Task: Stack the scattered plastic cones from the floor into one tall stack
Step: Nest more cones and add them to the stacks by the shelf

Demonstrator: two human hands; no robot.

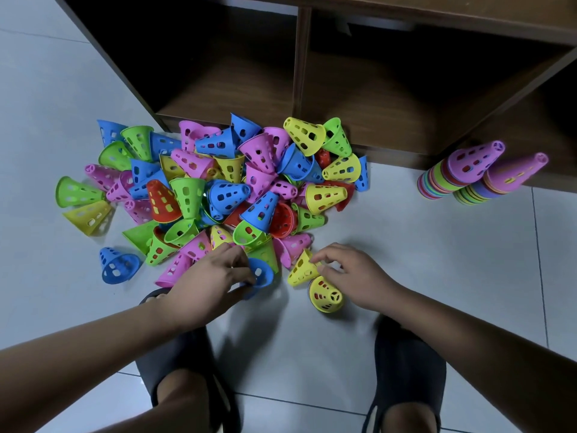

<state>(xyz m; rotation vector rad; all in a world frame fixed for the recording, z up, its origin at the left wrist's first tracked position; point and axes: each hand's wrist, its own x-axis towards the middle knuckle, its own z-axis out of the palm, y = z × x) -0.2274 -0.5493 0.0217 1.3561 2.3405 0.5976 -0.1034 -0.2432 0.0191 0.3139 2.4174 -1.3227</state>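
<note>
A big pile of perforated plastic cones [218,189] in pink, blue, green, yellow and red lies on the tiled floor. My left hand [212,273] pinches a blue cone [262,273] at the pile's near edge. My right hand [352,273] pinches the rim of a yellow cone [301,270] lying on its side. Just below it stands a short stack topped by a yellow cone [326,295]. Two stacks with pink tops [452,173] [499,182] stand at the right.
A dark wooden shelf unit [299,57] with open compartments runs behind the pile. A lone blue cone [117,267] lies at the left. My feet in dark slippers [406,364] stand on the floor [406,245] below my hands.
</note>
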